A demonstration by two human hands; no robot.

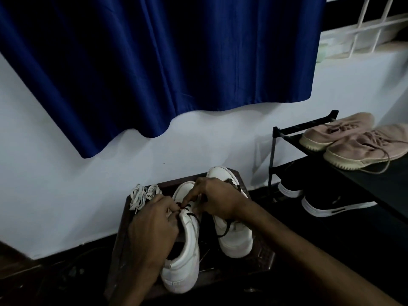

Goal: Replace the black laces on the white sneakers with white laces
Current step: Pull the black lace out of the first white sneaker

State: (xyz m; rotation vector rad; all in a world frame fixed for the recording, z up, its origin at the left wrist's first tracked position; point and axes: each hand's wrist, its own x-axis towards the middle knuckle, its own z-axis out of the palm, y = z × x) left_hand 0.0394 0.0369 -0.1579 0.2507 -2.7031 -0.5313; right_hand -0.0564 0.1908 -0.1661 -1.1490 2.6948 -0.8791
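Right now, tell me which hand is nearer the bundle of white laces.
Left. The left hand grips the near sneaker with its knuckles right beside the white laces. The right hand works the black lace farther right, across that sneaker.

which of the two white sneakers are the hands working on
The left white sneaker, beside the white laces; both hands pinch its black lace. The right sneaker sits untouched.
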